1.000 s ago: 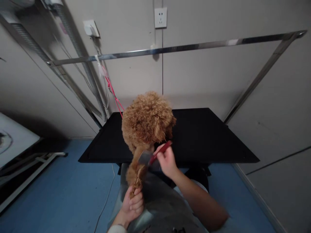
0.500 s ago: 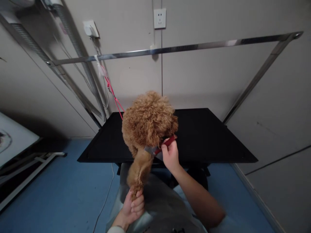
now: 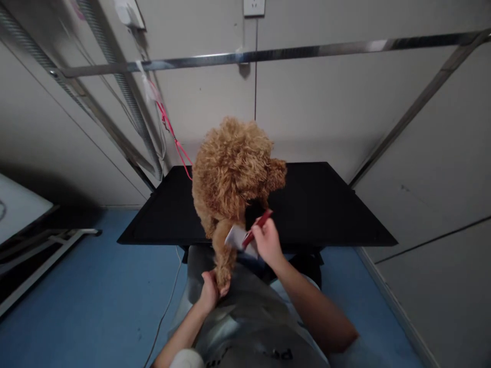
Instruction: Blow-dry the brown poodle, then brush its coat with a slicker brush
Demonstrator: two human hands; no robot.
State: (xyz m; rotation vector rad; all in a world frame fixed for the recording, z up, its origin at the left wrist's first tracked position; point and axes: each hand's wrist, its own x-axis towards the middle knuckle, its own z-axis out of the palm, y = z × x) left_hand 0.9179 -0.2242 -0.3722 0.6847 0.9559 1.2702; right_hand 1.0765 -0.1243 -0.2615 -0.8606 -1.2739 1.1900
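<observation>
A curly brown dog (image 3: 233, 168) is on the black grooming table (image 3: 326, 204), its head turned to the right. One foreleg (image 3: 223, 245) reaches over the near edge toward me. My left hand (image 3: 212, 290) holds the paw from below, thumb up along its side and the other fingers partly hidden under the fur. In my right hand (image 3: 266, 240) is a slicker brush (image 3: 258, 228) with a red handle. Its pale, flat head lies against or just beside the foreleg's right side; motion blur hides whether it touches.
A metal bar (image 3: 215, 60) spans the table, with a pink leash (image 3: 174, 138) running from it to the dog. Grey hoses (image 3: 128, 97) hang along the wall at left. A white-topped stand (image 3: 19, 209) is at far left, and a cable (image 3: 169, 306) lies on the blue floor.
The dog's head has lifted and turned further right. My left hand has moved up with the paw, its grip looser beneath it. The brush has shifted slightly down the leg, and the view has tilted down.
</observation>
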